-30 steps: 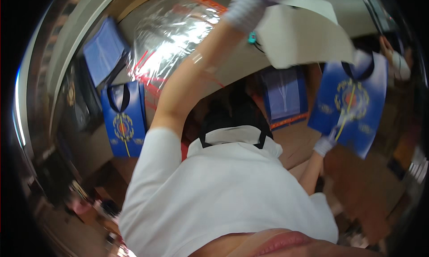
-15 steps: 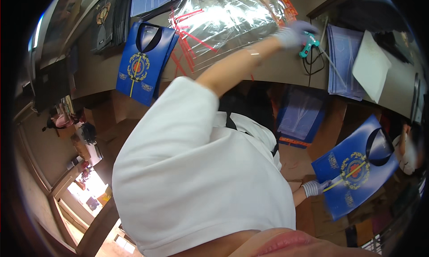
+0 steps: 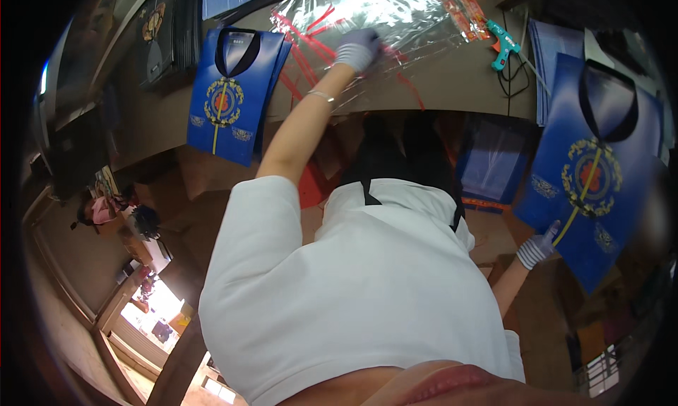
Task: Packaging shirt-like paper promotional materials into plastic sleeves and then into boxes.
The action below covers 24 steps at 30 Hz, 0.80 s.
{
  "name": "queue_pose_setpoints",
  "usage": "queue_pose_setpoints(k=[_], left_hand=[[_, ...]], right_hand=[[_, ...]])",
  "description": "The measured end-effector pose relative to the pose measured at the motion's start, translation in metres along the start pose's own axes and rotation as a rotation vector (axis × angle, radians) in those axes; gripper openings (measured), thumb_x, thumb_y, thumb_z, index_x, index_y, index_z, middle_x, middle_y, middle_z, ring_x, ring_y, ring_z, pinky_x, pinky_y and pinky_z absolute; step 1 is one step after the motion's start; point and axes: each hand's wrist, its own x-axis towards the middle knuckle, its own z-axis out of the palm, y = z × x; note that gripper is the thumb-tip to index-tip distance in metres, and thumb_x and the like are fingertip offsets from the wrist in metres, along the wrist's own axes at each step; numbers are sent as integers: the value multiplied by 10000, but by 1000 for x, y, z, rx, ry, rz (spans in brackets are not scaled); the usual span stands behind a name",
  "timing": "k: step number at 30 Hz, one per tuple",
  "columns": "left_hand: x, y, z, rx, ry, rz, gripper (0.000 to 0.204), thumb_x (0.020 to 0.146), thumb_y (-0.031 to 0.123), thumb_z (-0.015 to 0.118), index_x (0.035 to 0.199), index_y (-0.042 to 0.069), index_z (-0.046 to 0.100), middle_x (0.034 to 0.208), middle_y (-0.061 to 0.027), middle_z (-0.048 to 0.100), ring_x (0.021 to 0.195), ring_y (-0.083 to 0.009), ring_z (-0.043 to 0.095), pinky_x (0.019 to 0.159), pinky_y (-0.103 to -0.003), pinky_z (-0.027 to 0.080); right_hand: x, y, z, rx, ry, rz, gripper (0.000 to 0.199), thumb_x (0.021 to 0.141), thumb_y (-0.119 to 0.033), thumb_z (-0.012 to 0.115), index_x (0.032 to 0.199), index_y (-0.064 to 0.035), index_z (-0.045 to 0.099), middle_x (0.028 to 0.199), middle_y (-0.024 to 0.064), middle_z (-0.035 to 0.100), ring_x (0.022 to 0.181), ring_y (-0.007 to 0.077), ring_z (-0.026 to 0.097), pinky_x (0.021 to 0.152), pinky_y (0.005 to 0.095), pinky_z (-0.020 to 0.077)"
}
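My right hand (image 3: 540,247), in a pale striped glove, grips the lower edge of a blue gift bag (image 3: 593,173). The bag is tilted, with a black ribbon handle, a round floral emblem and a yellow stripe. My left hand (image 3: 359,49), gloved alike, is over the table with its fingers curled; whether something is in them is hidden. Beneath and around it lie clear plastic sheets (image 3: 406,18) and red strips (image 3: 311,42). More blue gift bags (image 3: 229,141) of the same kind lie stacked at the table's left front edge.
A teal glue gun (image 3: 503,46) with a black cord lies right of the plastic. Bluish flat packs (image 3: 547,39) are piled beside it. Dark bags (image 3: 159,46) stand at far left. Below the table edge sits a box with blue contents (image 3: 494,159).
My left hand has moved left, from beside the glue gun to over the plastic sheets and red strips. My right hand has raised the blue gift bag up toward the table's right side.
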Motion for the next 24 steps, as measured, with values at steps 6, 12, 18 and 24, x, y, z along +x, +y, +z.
queue_pose_setpoints(k=[6, 12, 18, 24], left_hand=[[28, 36, 62, -607, -73, 47, 297, 750, 297, 557, 932, 71, 621, 914, -161, 612, 823, -315, 586, 775, -389, 452], [6, -4, 27, 195, 91, 579, 211, 776, 269, 544, 907, 113, 602, 840, -127, 579, 775, -303, 581, 727, -386, 466], [23, 4, 40, -368, -122, 270, 225, 803, 282, 526, 869, 97, 634, 772, -104, 627, 721, -241, 605, 677, -346, 474], [38, 19, 45, -564, -266, -21, 261, 816, 269, 521, 886, 50, 645, 693, -71, 637, 628, -156, 603, 614, -282, 484]], right_hand=[[-56, -34, 15, -171, -166, -333, 313, 812, -202, 625, 974, 60, 573, 944, 116, 610, 784, 182, 560, 716, 277, 470], [-89, -10, 1, -14, -227, -318, 334, 820, -212, 616, 1016, 49, 549, 974, 120, 582, 790, 194, 539, 678, 313, 461], [-90, 36, -21, -111, -249, -240, 279, 809, -172, 629, 978, 41, 566, 930, 95, 596, 747, 181, 543, 678, 289, 455], [-104, -36, -3, -166, -348, -450, 277, 815, -139, 613, 1028, 30, 562, 970, 101, 612, 765, 185, 575, 695, 283, 470]])
